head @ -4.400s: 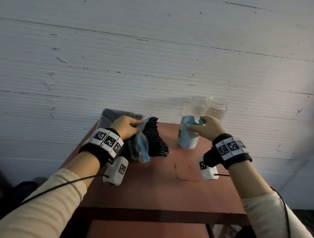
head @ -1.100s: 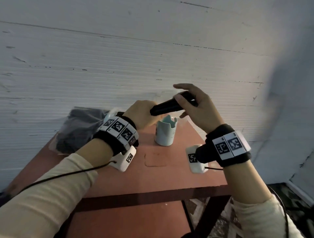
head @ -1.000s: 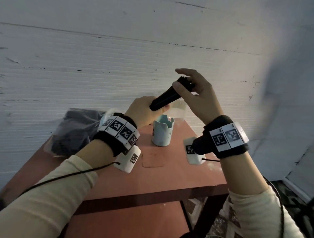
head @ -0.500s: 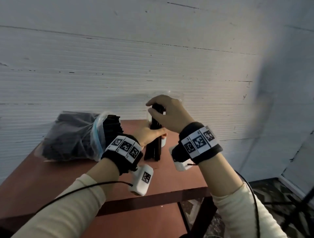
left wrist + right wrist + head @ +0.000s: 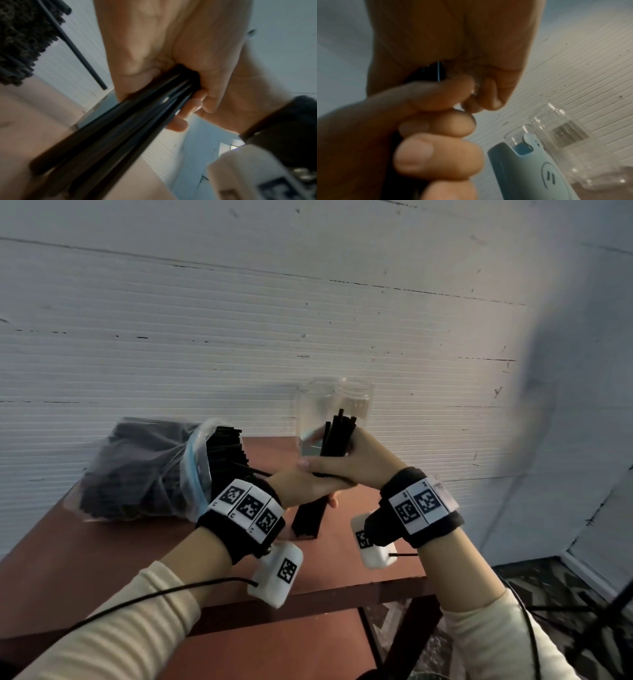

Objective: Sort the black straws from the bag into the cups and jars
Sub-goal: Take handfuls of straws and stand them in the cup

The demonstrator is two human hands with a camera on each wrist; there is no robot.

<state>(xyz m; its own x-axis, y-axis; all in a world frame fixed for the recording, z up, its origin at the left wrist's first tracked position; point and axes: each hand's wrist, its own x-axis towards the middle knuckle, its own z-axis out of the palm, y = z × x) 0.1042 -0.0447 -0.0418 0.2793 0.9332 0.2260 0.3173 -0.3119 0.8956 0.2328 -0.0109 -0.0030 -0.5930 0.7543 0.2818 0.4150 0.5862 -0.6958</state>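
We grip the bundle of black straws [image 5: 337,436] upright on the bench [image 5: 120,549], left hand [image 5: 301,486] and right hand [image 5: 356,465] wrapped around it, fingers curled closed. Uneven ends may snag the blue cup [image 5: 527,169].

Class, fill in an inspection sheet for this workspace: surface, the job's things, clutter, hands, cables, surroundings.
Surface: reddish-brown table, lower shelf beneath.
Job's things: straw bundle upright, its lower end at the tabletop; bag of straws lying at left; two clear jars at back; blue cup beside them.
Clutter: nothing seen.
Hands: left hand and right hand both grip the bundle.
Cables: black cable from each wrist camera.
Surroundings: white ribbed wall; patterned floor.
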